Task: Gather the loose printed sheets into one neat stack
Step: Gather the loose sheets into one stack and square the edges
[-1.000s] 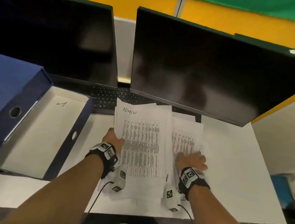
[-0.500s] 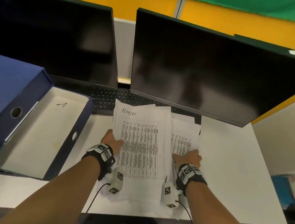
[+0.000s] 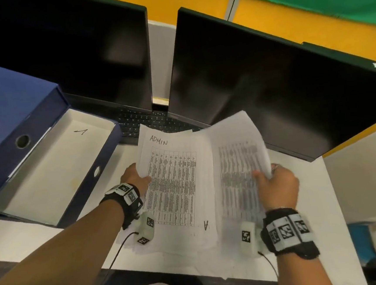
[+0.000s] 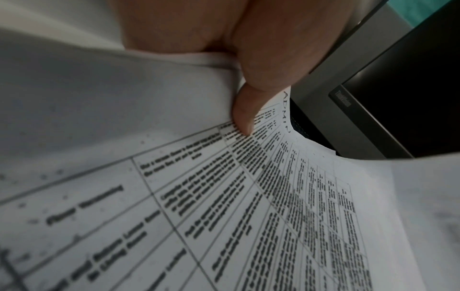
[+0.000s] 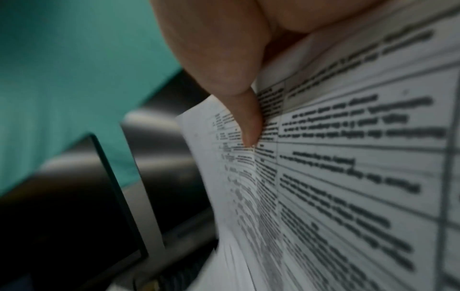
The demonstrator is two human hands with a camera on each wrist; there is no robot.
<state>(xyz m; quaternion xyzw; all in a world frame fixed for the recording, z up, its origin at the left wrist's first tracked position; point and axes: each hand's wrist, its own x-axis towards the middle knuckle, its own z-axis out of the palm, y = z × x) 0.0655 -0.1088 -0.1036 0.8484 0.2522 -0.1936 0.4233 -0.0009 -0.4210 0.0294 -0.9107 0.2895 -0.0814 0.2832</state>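
My head camera looks forward and steeply down from above at the worktop [image 3: 338,208], taking in both forearms, the printed sheets [image 3: 197,187] and two dark monitors [image 3: 268,85] behind. My left wrist camera sits very near the left hand [image 4: 261,59], looking along its thumb across the sheets toward a monitor. My right wrist camera does likewise, close under the right hand [image 5: 224,59]. All three views share the sheets and the monitors.
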